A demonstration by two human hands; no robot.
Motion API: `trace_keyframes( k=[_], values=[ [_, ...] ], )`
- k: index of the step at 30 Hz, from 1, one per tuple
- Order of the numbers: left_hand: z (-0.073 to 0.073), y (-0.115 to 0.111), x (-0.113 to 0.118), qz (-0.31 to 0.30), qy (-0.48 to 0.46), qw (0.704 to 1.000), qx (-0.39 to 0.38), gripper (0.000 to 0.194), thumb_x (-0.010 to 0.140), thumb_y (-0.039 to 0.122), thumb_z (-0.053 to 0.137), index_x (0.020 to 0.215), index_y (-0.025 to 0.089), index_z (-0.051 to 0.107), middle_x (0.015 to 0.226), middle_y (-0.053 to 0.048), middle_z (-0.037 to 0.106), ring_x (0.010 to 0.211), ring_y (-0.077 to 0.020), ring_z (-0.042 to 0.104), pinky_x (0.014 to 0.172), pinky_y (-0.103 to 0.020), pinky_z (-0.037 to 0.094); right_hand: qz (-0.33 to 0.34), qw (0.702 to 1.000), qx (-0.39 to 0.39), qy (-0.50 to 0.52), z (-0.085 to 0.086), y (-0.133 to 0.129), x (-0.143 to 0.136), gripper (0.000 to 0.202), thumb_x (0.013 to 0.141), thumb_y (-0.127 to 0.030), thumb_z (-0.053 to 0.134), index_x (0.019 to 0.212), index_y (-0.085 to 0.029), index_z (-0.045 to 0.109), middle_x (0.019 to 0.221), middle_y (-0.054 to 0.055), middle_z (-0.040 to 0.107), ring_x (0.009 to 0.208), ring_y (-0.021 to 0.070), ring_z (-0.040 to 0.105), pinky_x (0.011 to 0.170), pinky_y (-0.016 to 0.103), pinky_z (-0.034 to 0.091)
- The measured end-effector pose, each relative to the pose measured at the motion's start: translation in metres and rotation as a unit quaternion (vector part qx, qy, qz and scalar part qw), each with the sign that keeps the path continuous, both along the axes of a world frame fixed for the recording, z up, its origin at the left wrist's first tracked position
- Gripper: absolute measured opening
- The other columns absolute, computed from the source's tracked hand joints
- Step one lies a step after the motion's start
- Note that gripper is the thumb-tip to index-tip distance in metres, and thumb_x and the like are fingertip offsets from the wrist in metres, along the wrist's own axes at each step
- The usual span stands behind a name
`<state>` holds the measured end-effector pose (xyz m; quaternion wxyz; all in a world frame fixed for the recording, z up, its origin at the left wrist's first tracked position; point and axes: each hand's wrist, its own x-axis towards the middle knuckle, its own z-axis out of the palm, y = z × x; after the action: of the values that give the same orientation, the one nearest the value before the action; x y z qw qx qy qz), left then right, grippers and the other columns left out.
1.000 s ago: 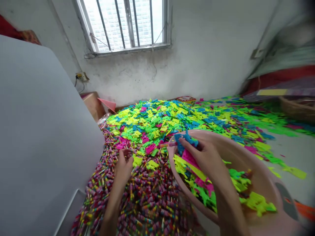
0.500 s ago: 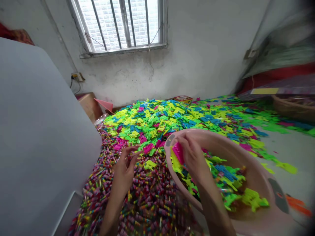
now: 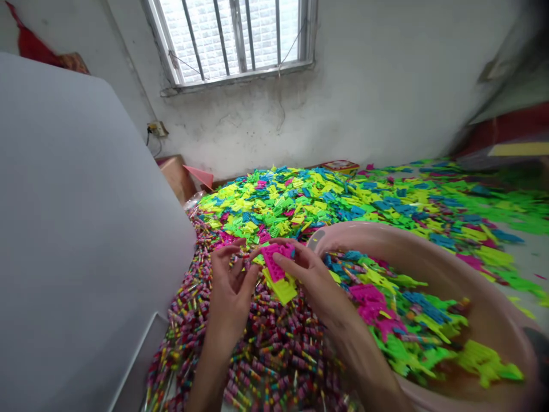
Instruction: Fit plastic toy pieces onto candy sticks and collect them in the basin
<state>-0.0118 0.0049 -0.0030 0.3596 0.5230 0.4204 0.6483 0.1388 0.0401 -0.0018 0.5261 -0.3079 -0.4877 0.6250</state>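
My right hand (image 3: 302,266) grips a small bunch of flat plastic pieces, a pink piece (image 3: 274,262) on top of a yellow piece (image 3: 283,289), with a bit of blue at the edge. Just left of them is my left hand (image 3: 231,272), fingers apart and curved, with nothing visible in it. Below both hands lies a thick layer of small wrapped sticks (image 3: 274,355) in purple, red and yellow. At the right, a pink tub (image 3: 450,252) holds green, yellow, blue and pink pieces along with some wrapped sticks.
A heap of bright plastic pieces (image 3: 295,197) lies against the wall and spreads right over the floor. A large white panel (image 3: 94,229) stands at the left. Behind are a cardboard box (image 3: 174,174), a pink triangular piece (image 3: 201,176) and a barred window (image 3: 235,34).
My right hand has moved left out of the tub with the pink and yellow pieces, close to my left hand. Pink pieces now show inside the tub. The view has turned right.
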Motion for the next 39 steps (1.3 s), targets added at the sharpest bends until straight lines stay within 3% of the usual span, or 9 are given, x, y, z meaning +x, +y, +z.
trace_keyframes(
  k=[4,7,9,14,20,25,29,35,39],
  values=[
    [0.000,0.002,-0.002,0.022,-0.013,1.000,-0.007,0.021,0.083,0.031,0.075,0.093,0.020,0.061,0.122,-0.008,0.066,0.111,-0.0209,0.067,0.092,-0.030,0.055,-0.014,0.999,0.008,-0.036,0.000,-0.001,-0.004,0.032,0.075,-0.045,0.080,0.097,-0.022,0.073,0.093,0.004,0.072,0.089,0.0232,0.065,0.077,0.030,0.051],
    [-0.001,0.000,-0.007,0.057,0.015,0.998,-0.018,0.025,0.081,0.036,0.078,0.099,0.019,0.068,0.101,-0.005,0.071,0.097,-0.0185,0.069,0.084,-0.027,0.055,-0.030,0.998,0.025,-0.053,0.003,-0.004,-0.004,0.028,0.077,-0.045,0.080,0.091,-0.022,0.072,0.090,0.002,0.070,0.086,0.0209,0.064,0.074,0.027,0.050],
    [-0.001,-0.002,-0.009,0.051,0.023,0.998,-0.024,0.028,0.082,0.038,0.077,0.103,0.021,0.070,0.098,-0.004,0.072,0.090,-0.0170,0.068,0.081,-0.026,0.055,-0.022,0.996,0.037,-0.072,0.005,-0.005,-0.003,0.028,0.079,-0.046,0.078,0.091,-0.022,0.070,0.086,0.001,0.067,0.080,0.0186,0.061,0.069,0.025,0.047],
    [0.003,-0.006,-0.012,0.039,0.077,0.996,-0.007,0.029,0.091,0.041,0.067,0.113,0.023,0.071,0.102,-0.003,0.069,0.084,-0.0141,0.063,0.079,-0.024,0.052,-0.005,0.992,0.078,-0.101,0.006,-0.006,0.002,0.025,0.083,-0.045,0.074,0.094,-0.023,0.067,0.087,-0.001,0.064,0.076,0.0157,0.058,0.066,0.024,0.044],
    [0.008,-0.008,-0.013,0.034,0.128,0.991,-0.025,0.033,0.097,0.047,0.055,0.107,0.021,0.072,0.066,0.003,0.054,0.061,-0.0116,0.053,0.059,-0.022,0.044,-0.016,0.985,0.095,-0.145,0.005,-0.005,0.006,0.029,0.083,-0.049,0.073,0.096,-0.023,0.067,0.086,0.000,0.066,0.079,0.0183,0.060,0.069,0.026,0.046],
    [0.011,-0.010,-0.015,0.032,0.167,0.985,-0.020,0.034,0.096,0.047,0.055,0.113,0.022,0.073,0.065,0.003,0.054,0.054,-0.0109,0.048,0.053,-0.023,0.041,-0.016,0.980,0.106,-0.167,0.008,-0.007,0.006,0.032,0.084,-0.051,0.071,0.098,-0.023,0.067,0.093,0.002,0.070,0.080,0.0204,0.062,0.070,0.028,0.046],
    [0.011,-0.012,-0.021,0.062,0.236,0.970,0.010,0.030,0.097,0.043,0.055,0.111,0.025,0.075,0.070,0.001,0.059,0.056,-0.0123,0.050,0.059,-0.025,0.045,-0.027,0.972,0.131,-0.194,0.012,-0.011,0.007,0.029,0.087,-0.049,0.068,0.098,-0.023,0.066,0.095,0.001,0.069,0.085,0.0205,0.061,0.076,0.029,0.045],
    [0.009,-0.012,-0.026,0.065,0.302,0.949,0.069,0.025,0.098,0.034,0.057,0.110,0.025,0.076,0.098,-0.005,0.074,0.094,-0.0201,0.068,0.086,-0.030,0.051,-0.036,0.977,0.135,-0.159,0.007,-0.011,0.002,0.027,0.089,-0.049,0.066,0.088,-0.022,0.061,0.083,-0.001,0.060,0.081,0.0184,0.056,0.073,0.027,0.044],
    [0.004,-0.008,-0.028,0.075,0.310,0.943,0.095,0.023,0.097,0.030,0.058,0.111,0.023,0.075,0.109,-0.007,0.076,0.102,-0.0209,0.070,0.090,-0.030,0.051,-0.048,0.987,0.108,-0.112,0.002,-0.013,-0.009,0.025,0.089,-0.047,0.067,0.089,-0.022,0.061,0.085,0.000,0.060,0.083,0.0189,0.056,0.076,0.027,0.045]
  ],
)
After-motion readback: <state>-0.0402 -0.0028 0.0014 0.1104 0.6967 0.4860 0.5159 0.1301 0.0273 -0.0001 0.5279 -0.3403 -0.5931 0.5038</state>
